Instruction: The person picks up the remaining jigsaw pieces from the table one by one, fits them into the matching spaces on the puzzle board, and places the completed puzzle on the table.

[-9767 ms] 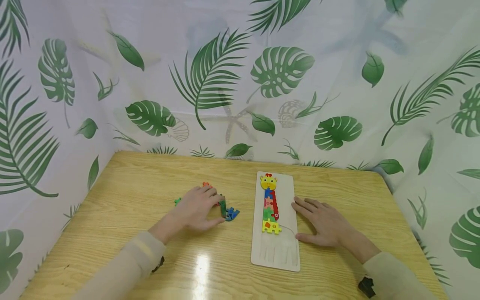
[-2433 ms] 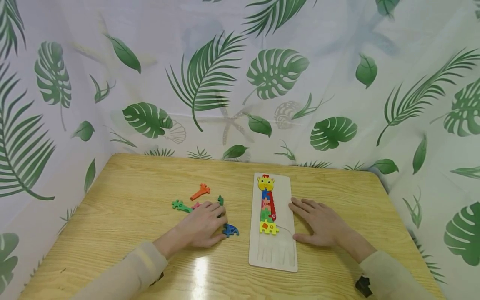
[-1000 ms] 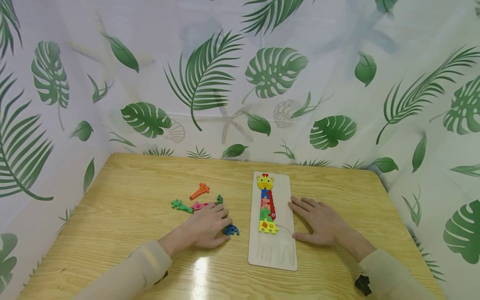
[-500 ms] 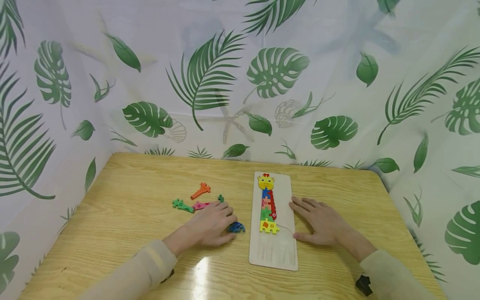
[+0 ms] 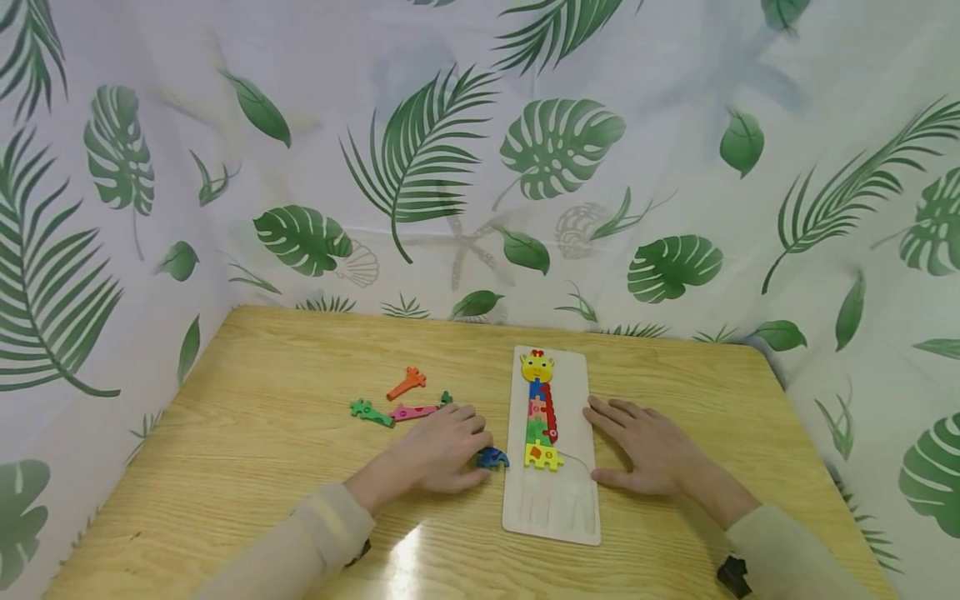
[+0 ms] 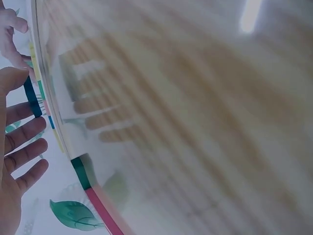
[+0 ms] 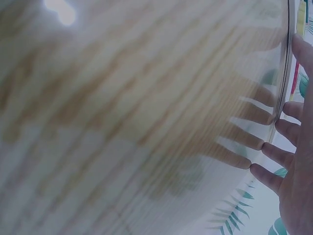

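Note:
In the head view my left hand [image 5: 444, 450] pinches a blue jigsaw piece [image 5: 492, 457] between thumb and fingers, right at the board's left edge. The left wrist view shows this piece [image 6: 33, 96] edge-on, raised over the table's reflection. The pale puzzle board [image 5: 558, 500] carries a partly assembled giraffe: a yellow head [image 5: 537, 367], a column of numbered pieces, a red mane piece [image 5: 551, 412] and a yellow piece [image 5: 543, 456] at the bottom. Below lie bare leg-shaped recesses. My right hand [image 5: 647, 446] rests on the table with spread fingers, its fingertips at the board's right edge.
Left of the board lie loose pieces: an orange one [image 5: 407, 383], a green one [image 5: 371, 412], a pink one [image 5: 414, 412] and a dark green one [image 5: 446, 399] partly behind my left hand. A leaf-printed curtain [image 5: 465, 167] surrounds the wooden table [image 5: 285, 392].
My left hand has moved right with the blue piece, from among the loose pieces to the board's edge. The pink piece has come into fuller view. My right hand has stayed at the board.

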Action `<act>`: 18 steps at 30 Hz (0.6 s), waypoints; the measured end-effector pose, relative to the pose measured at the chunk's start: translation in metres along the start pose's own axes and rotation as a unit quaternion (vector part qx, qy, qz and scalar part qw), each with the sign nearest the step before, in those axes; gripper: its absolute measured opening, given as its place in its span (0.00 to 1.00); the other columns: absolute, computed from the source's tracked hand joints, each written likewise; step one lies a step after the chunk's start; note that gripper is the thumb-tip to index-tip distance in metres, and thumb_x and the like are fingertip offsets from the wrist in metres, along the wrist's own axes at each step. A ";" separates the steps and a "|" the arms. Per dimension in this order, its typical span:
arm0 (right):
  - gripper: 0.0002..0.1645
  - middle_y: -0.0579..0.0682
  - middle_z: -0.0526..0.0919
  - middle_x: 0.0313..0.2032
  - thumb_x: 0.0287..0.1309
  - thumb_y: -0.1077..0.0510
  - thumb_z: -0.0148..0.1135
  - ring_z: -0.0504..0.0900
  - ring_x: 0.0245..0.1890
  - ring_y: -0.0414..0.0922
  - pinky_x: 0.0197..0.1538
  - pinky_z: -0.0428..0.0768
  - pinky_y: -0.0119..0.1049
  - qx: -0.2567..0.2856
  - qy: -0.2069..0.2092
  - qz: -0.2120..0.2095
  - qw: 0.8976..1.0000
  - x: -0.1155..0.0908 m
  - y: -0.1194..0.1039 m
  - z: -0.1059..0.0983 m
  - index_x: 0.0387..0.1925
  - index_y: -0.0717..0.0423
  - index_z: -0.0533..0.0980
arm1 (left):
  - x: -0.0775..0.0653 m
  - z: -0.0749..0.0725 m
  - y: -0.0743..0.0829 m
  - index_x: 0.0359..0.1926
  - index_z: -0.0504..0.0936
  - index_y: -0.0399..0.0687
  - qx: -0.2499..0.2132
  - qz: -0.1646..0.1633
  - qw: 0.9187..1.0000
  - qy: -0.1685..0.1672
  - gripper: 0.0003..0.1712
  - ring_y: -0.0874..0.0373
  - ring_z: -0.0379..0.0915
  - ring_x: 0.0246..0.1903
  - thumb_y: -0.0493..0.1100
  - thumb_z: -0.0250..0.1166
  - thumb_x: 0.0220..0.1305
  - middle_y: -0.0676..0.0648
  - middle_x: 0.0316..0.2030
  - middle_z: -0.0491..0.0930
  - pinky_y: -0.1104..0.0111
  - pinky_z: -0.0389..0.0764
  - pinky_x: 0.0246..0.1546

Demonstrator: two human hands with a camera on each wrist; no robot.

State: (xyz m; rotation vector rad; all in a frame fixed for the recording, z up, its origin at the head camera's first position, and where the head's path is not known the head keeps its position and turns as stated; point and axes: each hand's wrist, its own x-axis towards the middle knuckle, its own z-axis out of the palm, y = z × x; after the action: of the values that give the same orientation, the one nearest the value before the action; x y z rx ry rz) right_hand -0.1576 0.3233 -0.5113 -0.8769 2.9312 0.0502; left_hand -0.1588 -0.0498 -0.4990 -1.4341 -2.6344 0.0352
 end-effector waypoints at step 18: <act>0.60 0.50 0.63 0.82 0.61 0.14 0.50 0.68 0.77 0.60 0.71 0.73 0.67 0.003 -0.005 -0.001 1.000 0.001 0.000 -0.001 0.81 0.46 0.61 | 0.026 -0.009 0.012 0.55 0.85 0.57 0.000 0.012 1.000 -0.023 0.25 0.57 0.79 0.51 0.67 0.60 0.73 0.54 0.49 0.86 0.63 0.80 0.54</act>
State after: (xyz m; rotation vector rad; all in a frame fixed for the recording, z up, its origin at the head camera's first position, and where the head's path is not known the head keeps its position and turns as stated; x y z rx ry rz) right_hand -0.1584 0.3223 -0.5108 -0.8747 2.9192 0.0446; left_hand -0.1614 -0.0215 -0.4881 -1.4836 -2.6531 0.0720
